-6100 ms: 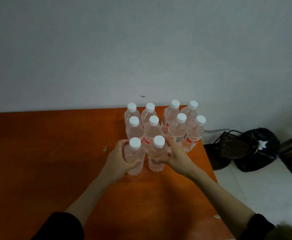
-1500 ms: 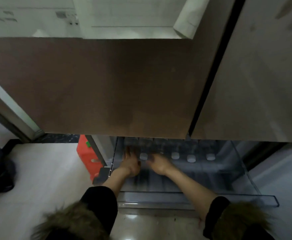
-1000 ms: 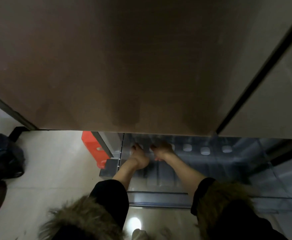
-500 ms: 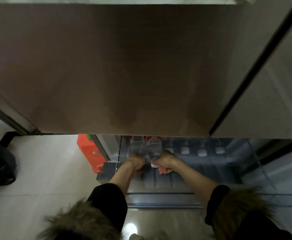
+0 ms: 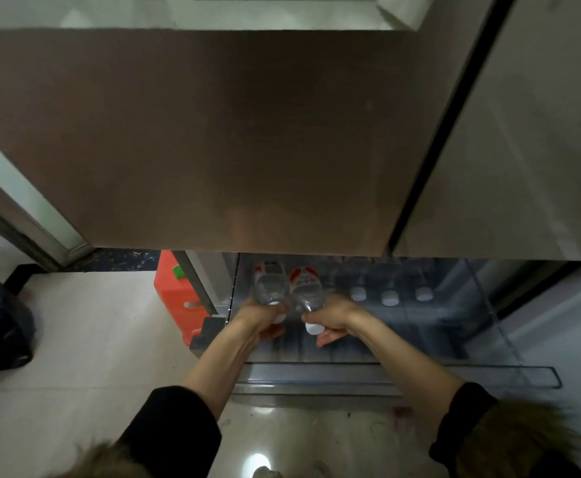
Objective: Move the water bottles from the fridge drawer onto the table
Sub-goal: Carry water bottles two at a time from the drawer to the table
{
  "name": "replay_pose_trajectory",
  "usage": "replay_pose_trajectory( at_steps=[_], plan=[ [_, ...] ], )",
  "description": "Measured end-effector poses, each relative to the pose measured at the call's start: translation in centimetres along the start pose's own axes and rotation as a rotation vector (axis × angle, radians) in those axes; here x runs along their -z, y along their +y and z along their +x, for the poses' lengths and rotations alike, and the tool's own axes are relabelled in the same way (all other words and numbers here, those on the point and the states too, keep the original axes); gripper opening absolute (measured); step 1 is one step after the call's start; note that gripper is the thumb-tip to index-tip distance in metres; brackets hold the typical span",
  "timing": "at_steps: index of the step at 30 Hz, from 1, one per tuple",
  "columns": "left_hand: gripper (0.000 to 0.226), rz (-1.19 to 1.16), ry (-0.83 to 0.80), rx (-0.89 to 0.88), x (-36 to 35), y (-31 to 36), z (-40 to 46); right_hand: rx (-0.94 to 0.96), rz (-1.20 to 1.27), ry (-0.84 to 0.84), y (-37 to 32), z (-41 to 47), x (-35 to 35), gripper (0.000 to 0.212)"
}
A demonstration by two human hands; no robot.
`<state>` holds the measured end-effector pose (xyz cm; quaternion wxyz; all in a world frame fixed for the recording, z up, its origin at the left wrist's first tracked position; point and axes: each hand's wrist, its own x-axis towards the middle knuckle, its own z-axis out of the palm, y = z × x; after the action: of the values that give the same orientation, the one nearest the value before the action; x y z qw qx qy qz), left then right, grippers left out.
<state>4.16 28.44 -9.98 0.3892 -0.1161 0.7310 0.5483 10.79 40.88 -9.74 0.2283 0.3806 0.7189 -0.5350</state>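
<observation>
Mid-task: left hand (image 5: 263, 320) and right hand (image 5: 330, 317) each grip a bottle (image 5: 271, 284) by its neck; three capped bottles (image 5: 389, 297) remain in the drawer (image 5: 399, 376) at lower centre.

Home kitchen: tall fridge (image 5: 213, 132), open clear drawer (image 5: 402, 374), tiled floor (image 5: 75, 339).

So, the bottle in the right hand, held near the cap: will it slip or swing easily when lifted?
The bottle looks full, so probably heavy for its size. The right hand grips only its neck, so the body may swing. Coming from the fridge drawer, its smooth plastic might be cold and damp, so somewhat slippery.
</observation>
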Motion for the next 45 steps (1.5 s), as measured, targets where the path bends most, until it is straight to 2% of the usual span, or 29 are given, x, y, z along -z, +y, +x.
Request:
replay_pose_trajectory(
  at_steps=[3,6,9,12,15,20,25,28,30,33,36,40,45],
  plan=[
    [0.026,0.073,0.016,-0.102,0.4,-0.6,-1.5,0.034,-0.084,0.082,0.4,-1.9,0.4,0.038],
    [0.046,0.332,0.159,-0.243,1.5,-0.4,-2.3,0.055,-0.199,0.208,0.6,-4.1,1.3,0.031],
    [0.057,0.454,0.269,-0.378,2.9,0.8,-4.3,0.133,-0.320,0.324,0.9,-6.3,2.0,0.038],
    [0.047,0.592,0.398,-0.544,3.8,1.7,-5.8,0.242,-0.398,0.457,1.1,-8.4,2.4,0.047],
    [0.035,0.620,0.438,-0.688,4.0,1.7,-6.9,0.405,-0.408,0.537,1.0,-9.7,2.6,0.040],
    [0.028,0.548,0.403,-0.808,3.8,1.2,-7.7,0.572,-0.304,0.578,1.2,-9.8,2.2,0.028],
    [0.025,0.495,0.367,-0.804,3.9,0.9,-7.1,0.612,-0.171,0.610,1.7,-9.1,1.7,0.030],
    [0.029,0.532,0.363,-0.821,3.6,0.7,-6.2,0.613,-0.191,0.619,2.2,-8.3,1.1,0.040],
    [0.035,0.539,0.323,-0.817,3.6,0.3,-5.5,0.629,-0.167,0.561,2.2,-7.9,0.9,0.043],
    [0.035,0.436,0.113,-0.738,3.8,-0.9,-4.6,0.643,-0.094,0.402,2.3,-7.5,0.8,0.048],
    [0.059,0.506,-0.036,-0.692,4.1,-2.0,-4.2,0.629,-0.153,0.320,2.8,-6.5,0.8,0.065],
    [0.082,0.641,-0.120,-0.703,4.3,-1.5,-3.7,0.596,-0.109,0.215,3.0,-6.1,0.9,0.078],
    [0.074,0.658,-0.064,-0.743,4.2,-1.5,-3.8,0.583,-0.116,0.261,2.9,-5.9,0.9,0.068]
  ],
)
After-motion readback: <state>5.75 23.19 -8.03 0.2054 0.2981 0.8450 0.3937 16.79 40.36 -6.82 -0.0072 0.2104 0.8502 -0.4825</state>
